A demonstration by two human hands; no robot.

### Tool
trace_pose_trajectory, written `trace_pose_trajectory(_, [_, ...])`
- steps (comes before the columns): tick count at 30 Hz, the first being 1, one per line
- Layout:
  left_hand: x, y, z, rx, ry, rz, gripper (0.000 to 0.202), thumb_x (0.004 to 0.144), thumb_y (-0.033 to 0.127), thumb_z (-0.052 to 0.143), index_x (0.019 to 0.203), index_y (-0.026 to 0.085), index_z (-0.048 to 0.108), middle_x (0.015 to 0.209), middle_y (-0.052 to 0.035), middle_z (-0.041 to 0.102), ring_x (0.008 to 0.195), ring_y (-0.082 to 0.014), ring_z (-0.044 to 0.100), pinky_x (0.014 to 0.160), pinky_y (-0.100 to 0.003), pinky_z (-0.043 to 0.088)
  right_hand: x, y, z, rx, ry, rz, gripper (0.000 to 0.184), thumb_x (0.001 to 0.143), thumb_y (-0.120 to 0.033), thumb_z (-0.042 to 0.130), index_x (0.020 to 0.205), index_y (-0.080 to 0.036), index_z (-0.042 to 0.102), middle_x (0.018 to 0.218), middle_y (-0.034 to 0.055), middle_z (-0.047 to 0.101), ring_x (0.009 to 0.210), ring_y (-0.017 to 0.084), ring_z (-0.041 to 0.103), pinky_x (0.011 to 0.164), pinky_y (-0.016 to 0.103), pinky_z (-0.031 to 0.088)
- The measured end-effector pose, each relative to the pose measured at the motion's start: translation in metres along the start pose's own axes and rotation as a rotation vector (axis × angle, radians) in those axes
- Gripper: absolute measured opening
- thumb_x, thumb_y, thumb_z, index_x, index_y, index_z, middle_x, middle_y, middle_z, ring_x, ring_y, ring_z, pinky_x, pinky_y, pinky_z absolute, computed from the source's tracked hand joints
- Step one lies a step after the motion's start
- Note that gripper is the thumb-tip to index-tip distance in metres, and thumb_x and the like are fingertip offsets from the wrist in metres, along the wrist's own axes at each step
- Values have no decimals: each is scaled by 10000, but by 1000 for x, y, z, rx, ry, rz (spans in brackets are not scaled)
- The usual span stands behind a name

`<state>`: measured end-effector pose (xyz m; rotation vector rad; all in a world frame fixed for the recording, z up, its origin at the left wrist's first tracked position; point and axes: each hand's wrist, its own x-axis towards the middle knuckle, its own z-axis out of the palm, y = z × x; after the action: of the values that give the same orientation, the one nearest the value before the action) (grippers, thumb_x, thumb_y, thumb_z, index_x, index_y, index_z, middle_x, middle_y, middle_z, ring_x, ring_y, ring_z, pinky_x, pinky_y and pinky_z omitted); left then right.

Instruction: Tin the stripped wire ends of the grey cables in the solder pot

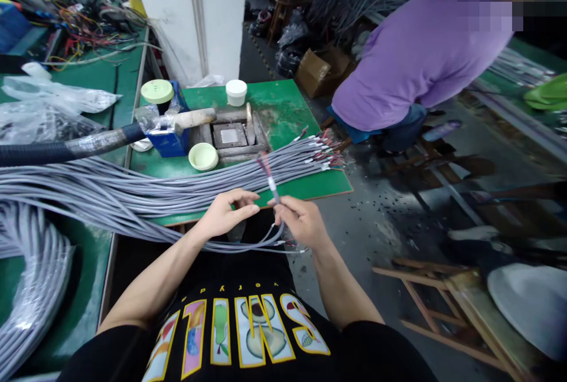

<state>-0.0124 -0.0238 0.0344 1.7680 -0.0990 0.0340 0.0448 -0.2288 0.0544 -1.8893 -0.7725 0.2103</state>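
Note:
My right hand (303, 221) pinches a grey cable (275, 193) close to its stripped end, which points upward with a white wrap and blurred reddish wires. To its left, my left hand (231, 211) has its fingers loosely curved and thumb apart, with nothing visible between them; it is not touching the held cable. Behind both hands a thick bundle of grey cables (177, 193) lies across the green table (287, 104), its stripped ends with coloured wires at the right. Several more cables (239, 246) hang along the table's front edge, below my hands.
Beyond the bundle are a square metal pot (230, 136), a white tub (236, 92), a pale green dish (203, 157) and a blue box (167, 140) with a hose (106, 139). Coiled cables (39, 287) lie left. A person in purple (411, 63) sits right, near wooden stools (443, 305).

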Motion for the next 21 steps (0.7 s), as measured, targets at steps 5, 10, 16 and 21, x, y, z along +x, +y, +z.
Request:
trace_pose_trajectory(5, [2, 3, 6, -491, 165, -114, 335, 645, 441, 784, 740, 129, 707, 801, -53, 692, 675, -134, 610, 675, -266, 499, -5, -4, 25, -98, -152, -99, 213, 906, -273, 494, 902, -183, 688, 590, -16, 635, 562, 110, 598, 589, 207, 451])
trace_pose_trajectory(10, [-1, -2, 7, -603, 100, -135, 305, 618, 383, 813, 733, 116, 720, 656, -35, 668, 598, -127, 607, 631, -262, 498, -2, -2, 34, -68, -157, -91, 221, 909, -281, 492, 901, -177, 688, 546, -27, 616, 484, 95, 561, 529, 199, 433])
trace_pose_trajectory(16, [0, -11, 2, -693, 171, -137, 272, 621, 305, 818, 794, 126, 708, 715, -25, 676, 616, -101, 596, 615, -219, 481, -1, 0, 39, -152, -36, -176, 189, 900, -253, 523, 929, -186, 698, 684, 11, 695, 593, 122, 635, 598, 214, 483])
trace_pose_trajectory(21, [4, -10, -5, -826, 272, -117, 253, 604, 293, 817, 706, 127, 655, 596, -4, 630, 536, -77, 542, 549, -190, 440, -1, 2, 41, -152, -31, -197, 180, 894, -243, 531, 922, -192, 702, 738, 17, 718, 634, 132, 665, 644, 221, 518])
